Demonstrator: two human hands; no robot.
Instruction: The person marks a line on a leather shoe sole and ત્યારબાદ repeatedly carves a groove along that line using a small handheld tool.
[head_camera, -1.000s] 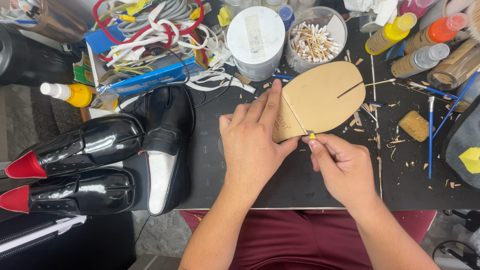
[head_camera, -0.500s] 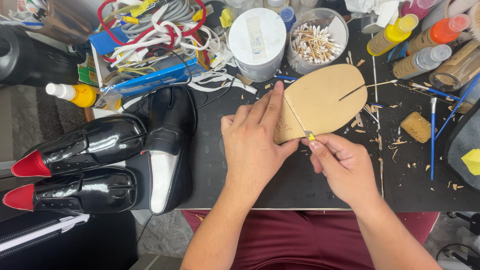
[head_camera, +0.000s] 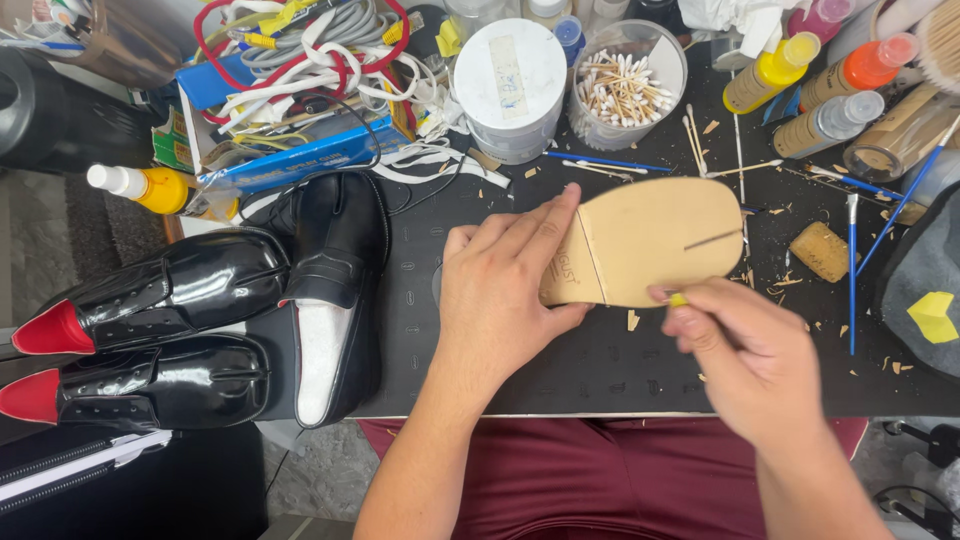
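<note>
From the head view, the left hand (head_camera: 510, 300) lies flat with its fingers (head_camera: 545, 225) spread and pressed down on the narrow end of a tan shoe sole piece (head_camera: 665, 240), pinning it to the dark desk (head_camera: 600, 370). The right hand (head_camera: 750, 350) has its fingers closed around a small yellow-tipped tool (head_camera: 678, 299), whose tip meets the near edge of the sole piece; the blade or point itself is too small to make out.

A straight line crosses the sole piece near the left fingertips, and a short slit or mark shows toward its rounded end. Tan shavings (head_camera: 790, 285) lie scattered on the desk to the right, so, as a judgement, some trimming is done and the near edge is the part in hand. How much edge remains I cannot tell.

Glossy black shoes with red toes (head_camera: 150, 300) rest at the left, untouched, well apart from the sole piece.
</note>
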